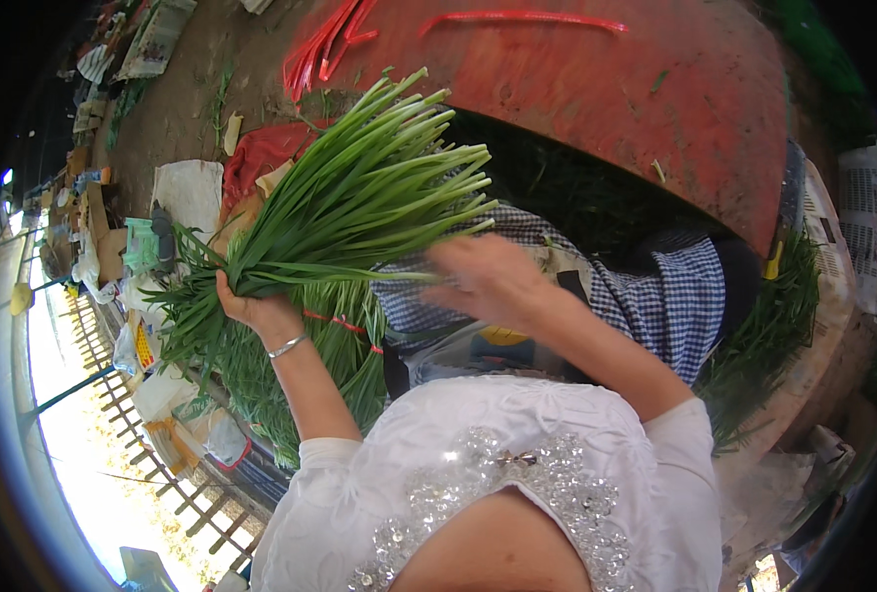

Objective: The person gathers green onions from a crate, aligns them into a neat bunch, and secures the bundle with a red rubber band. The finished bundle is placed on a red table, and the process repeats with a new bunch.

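Observation:
My left hand (255,309) grips a large bunch of long green garlic chives (334,207) near its leafy end, and its pale stem ends fan out to the upper right. A bangle circles that wrist. My right hand (486,277) is blurred beside the cut ends, close to one stem (409,276) that stands apart from the rest. Whether its fingers hold that stem cannot be made out. Beneath my left forearm lie more green chives (342,355), with a red tie (343,323) around some of them. A checked cloth (675,296) covers my lap.
Ahead is a red board (631,96) with red plastic strips (331,44) and another red strip (523,16) on it. Loose greens (768,333) lie at my right. A green plastic stool (142,244), a red cloth (260,152) and bags stand or lie to the left.

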`<action>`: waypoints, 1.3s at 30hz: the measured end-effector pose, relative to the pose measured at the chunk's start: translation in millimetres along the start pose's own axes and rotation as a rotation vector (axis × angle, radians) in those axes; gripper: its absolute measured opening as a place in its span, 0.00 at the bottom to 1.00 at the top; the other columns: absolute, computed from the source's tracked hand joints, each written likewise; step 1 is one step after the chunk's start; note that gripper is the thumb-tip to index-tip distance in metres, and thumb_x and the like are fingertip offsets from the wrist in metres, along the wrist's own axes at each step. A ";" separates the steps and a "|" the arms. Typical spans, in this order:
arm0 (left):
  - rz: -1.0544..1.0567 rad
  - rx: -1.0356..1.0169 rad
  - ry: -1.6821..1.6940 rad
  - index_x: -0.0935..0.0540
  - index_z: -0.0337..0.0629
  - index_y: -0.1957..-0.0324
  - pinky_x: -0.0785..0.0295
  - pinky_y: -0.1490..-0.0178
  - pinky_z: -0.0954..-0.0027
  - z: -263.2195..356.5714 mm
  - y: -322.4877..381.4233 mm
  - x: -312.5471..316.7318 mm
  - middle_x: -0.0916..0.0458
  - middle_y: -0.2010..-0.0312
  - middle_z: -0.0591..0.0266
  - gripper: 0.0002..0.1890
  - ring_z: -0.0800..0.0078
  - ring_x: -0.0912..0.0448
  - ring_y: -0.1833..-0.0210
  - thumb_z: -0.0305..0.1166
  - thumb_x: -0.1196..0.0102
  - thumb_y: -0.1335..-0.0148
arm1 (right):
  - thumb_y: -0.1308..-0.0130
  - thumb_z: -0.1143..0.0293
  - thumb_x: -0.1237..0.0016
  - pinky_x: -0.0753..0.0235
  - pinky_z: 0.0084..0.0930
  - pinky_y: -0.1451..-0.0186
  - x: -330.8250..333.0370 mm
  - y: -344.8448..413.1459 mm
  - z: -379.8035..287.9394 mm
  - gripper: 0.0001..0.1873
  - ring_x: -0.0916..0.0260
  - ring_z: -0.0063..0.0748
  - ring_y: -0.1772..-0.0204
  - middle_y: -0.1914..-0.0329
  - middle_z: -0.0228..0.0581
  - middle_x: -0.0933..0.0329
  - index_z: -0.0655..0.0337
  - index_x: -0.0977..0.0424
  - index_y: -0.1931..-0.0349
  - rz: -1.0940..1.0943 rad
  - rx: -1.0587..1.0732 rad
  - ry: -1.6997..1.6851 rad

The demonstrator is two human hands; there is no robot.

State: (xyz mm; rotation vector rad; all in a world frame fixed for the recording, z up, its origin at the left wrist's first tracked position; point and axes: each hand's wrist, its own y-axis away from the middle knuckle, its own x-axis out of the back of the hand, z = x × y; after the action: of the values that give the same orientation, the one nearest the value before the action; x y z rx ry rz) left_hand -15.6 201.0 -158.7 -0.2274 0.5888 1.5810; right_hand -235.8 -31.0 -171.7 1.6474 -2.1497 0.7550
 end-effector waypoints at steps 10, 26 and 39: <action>0.068 0.046 0.013 0.29 0.31 0.47 0.34 0.42 0.50 3.6 2.9 -5.6 0.27 0.48 0.45 0.29 0.51 0.28 0.47 0.46 0.53 0.42 | 0.48 0.69 0.52 0.30 0.33 0.62 -9.6 -0.8 9.7 0.07 0.29 0.41 0.69 0.78 0.38 0.29 0.59 0.33 0.78 0.011 0.255 0.122; -0.058 0.019 -0.057 0.26 0.34 0.48 0.33 0.42 0.56 -22.2 -8.1 27.2 0.25 0.49 0.51 0.31 0.57 0.27 0.48 0.52 0.58 0.42 | 0.41 0.67 0.51 0.28 0.39 0.62 22.8 16.5 83.9 0.10 0.27 0.48 0.61 0.64 0.43 0.27 0.63 0.28 0.63 0.062 -0.211 0.151; -0.156 0.149 0.132 0.29 0.39 0.44 0.36 0.40 0.53 -28.2 3.0 14.0 0.27 0.46 0.51 0.36 0.52 0.29 0.46 0.57 0.55 0.48 | 0.42 0.70 0.50 0.27 0.33 0.57 55.7 -9.1 91.8 0.11 0.26 0.45 0.60 0.59 0.45 0.25 0.61 0.24 0.59 0.257 -0.320 -0.083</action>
State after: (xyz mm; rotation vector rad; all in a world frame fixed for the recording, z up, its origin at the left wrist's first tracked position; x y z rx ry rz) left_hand -25.8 199.2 -188.5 -0.2605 0.7703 1.3718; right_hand -237.2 -130.5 -212.9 1.2771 -2.4208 0.3847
